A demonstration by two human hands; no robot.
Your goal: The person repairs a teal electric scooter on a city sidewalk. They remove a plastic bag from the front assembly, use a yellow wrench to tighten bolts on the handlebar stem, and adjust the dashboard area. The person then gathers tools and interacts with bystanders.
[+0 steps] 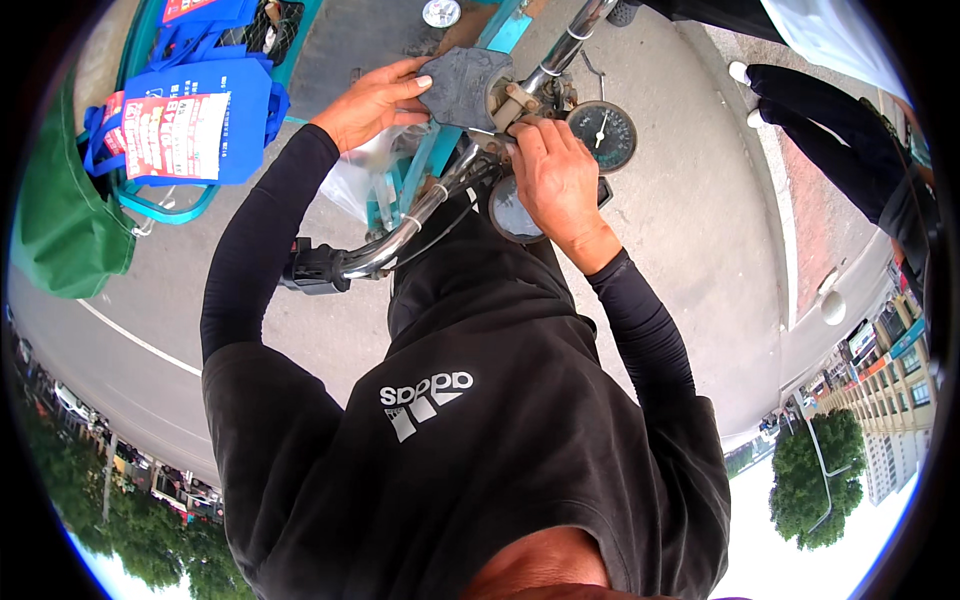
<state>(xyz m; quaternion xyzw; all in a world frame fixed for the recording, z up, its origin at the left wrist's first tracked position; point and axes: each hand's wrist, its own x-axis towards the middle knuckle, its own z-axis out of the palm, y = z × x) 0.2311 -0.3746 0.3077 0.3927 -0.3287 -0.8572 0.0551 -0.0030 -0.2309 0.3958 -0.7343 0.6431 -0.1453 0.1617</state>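
Note:
My left hand pinches the edge of a flat dark grey plate, its thumb on top and its fingers along the rim. The plate lies against a rusty clamp in the middle of a chrome handlebar. My right hand bends its fingers down at the near side of that clamp. Its fingertips are partly hidden, so what they grip cannot be made out. Beyond this hand is a round black dial gauge. A second round piece with a grey face is partly covered by the hand and wrist.
A black grip ends the handlebar at left. Blue bags hang on a teal frame, beside green cloth. Behind the handlebar hangs a clear plastic bag. A person in black trousers stands at right.

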